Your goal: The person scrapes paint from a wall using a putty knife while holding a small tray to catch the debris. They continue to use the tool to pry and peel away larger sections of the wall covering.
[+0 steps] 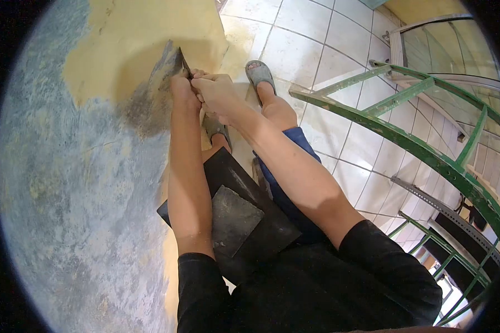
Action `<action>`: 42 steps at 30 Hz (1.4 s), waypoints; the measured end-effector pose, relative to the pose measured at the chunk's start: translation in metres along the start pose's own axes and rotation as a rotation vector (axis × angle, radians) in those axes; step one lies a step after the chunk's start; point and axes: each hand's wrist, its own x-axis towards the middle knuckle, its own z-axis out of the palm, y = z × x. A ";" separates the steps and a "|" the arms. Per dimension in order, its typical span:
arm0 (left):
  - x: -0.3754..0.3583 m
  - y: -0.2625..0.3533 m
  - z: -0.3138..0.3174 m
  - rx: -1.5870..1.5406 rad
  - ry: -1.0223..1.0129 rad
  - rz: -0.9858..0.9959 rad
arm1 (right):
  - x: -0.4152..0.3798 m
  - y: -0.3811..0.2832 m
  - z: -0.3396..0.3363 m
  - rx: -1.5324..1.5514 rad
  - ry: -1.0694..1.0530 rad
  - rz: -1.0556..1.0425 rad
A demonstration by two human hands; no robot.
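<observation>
Both of my hands are close together at the wall (pixel 94 222), whose blue-grey mottled surface gives way to yellow near the top. My left hand (pixel 184 91) is closed, with a dark, thin-bladed scraper (pixel 182 60) sticking out past its fingers; the blade's edge is against or very near the wall. Fingers curled, my right hand (pixel 214 91) closes on the same tool from the right. Its handle is hidden in the hands. Around the blade, the wall has a darker, rough grey patch (pixel 147 108), partly in shadow.
Below my forearms, a black square board (pixel 239 177) with a smaller grey square plate (pixel 236 219) lies by my lap. A green metal ladder-like frame (pixel 400 136) stands at the right on white floor tiles (pixel 300 39). My sandalled feet are beside the wall.
</observation>
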 end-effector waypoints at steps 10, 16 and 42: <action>-0.037 -0.008 -0.010 0.052 -0.063 0.108 | -0.039 0.009 -0.001 -0.247 0.045 -0.140; -0.065 -0.004 -0.014 -0.050 -0.059 0.197 | -0.040 0.029 0.003 -0.307 -0.032 -0.287; -0.049 -0.003 -0.012 -0.170 -0.094 0.127 | -0.015 0.044 0.001 -0.384 0.027 -0.479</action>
